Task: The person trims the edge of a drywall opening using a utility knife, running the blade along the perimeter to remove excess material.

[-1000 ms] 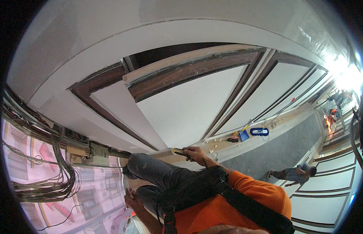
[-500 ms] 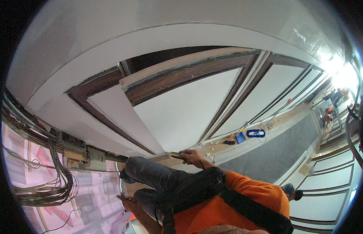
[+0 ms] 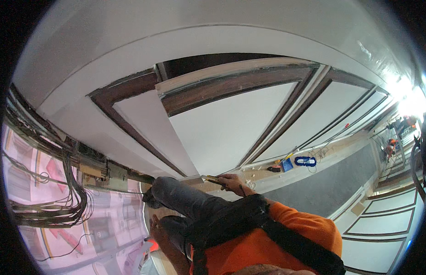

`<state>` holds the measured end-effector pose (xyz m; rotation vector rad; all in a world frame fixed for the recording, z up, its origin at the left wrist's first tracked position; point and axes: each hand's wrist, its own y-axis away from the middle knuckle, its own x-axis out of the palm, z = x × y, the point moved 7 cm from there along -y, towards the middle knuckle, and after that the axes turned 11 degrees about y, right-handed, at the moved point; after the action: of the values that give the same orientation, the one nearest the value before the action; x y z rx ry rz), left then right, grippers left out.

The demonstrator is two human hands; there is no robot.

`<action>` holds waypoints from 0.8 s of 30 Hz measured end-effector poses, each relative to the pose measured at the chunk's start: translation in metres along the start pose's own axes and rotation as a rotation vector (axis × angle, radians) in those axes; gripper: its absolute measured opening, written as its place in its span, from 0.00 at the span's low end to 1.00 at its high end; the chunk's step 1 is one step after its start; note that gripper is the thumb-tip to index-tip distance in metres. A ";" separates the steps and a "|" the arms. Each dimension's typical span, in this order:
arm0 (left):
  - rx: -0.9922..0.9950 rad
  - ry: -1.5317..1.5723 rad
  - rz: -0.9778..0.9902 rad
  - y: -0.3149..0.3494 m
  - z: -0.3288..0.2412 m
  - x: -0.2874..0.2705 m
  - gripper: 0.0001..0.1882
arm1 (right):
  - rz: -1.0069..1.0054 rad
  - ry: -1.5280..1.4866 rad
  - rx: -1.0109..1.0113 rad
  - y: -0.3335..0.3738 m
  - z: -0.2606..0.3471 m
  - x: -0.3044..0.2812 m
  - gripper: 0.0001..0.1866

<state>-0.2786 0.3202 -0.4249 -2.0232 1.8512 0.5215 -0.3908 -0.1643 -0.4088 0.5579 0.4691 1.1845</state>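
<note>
My right hand (image 3: 232, 183) is closed around a yellow-and-dark utility knife (image 3: 214, 180). The knife points left, its tip close to the bottom end of a narrow white strip panel (image 3: 151, 120) in the wall; whether they touch I cannot tell. This strip stands beside a larger white panel (image 3: 222, 123) framed by dark brown wood (image 3: 231, 86). Beside my bent knee hangs my left hand (image 3: 155, 224), dim and small. Its fingers look loosely apart, and I see nothing in them.
Blue tool-like items (image 3: 287, 164), a dark brush-like piece (image 3: 274, 168) and a blue oblong loop (image 3: 305, 161) lie along the wall base. Bundled cables (image 3: 68, 201) hang at left before pink sheeting (image 3: 39, 160). Grey floor covering (image 3: 327, 178) runs right, toward a distant person in orange (image 3: 390, 145).
The view has shifted, so the wall panels sit further right. My left hand has come up a little, closer to my knee. My right hand keeps hold of the utility knife.
</note>
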 end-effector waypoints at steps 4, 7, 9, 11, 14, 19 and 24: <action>-0.247 0.666 -0.401 0.019 0.075 -0.010 0.29 | 0.005 0.025 -0.002 0.007 0.016 0.008 0.23; -0.332 1.585 0.075 0.016 0.064 0.006 0.31 | -0.017 -0.012 -0.088 -0.001 0.004 -0.001 0.25; -0.323 1.887 0.238 0.019 0.044 -0.001 0.31 | 0.006 -0.029 -0.064 -0.004 0.000 0.000 0.24; -0.281 1.789 0.029 0.025 0.041 -0.012 0.30 | -0.030 0.013 -0.027 0.003 0.008 0.002 0.24; -0.544 1.640 -0.533 0.036 0.038 -0.019 0.29 | 0.006 -0.125 -0.049 0.017 0.022 0.006 0.22; -0.128 1.097 -0.004 0.018 -0.008 -0.021 0.11 | 0.194 -0.226 -0.178 0.039 0.097 0.043 0.24; -0.044 0.447 0.044 0.015 -0.167 0.001 0.20 | 0.404 -0.118 -0.293 0.066 0.161 0.092 0.23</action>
<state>-0.2873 0.2360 -0.2802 -2.2728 2.1504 0.1230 -0.3118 -0.0849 -0.2475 0.4761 0.0751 1.5640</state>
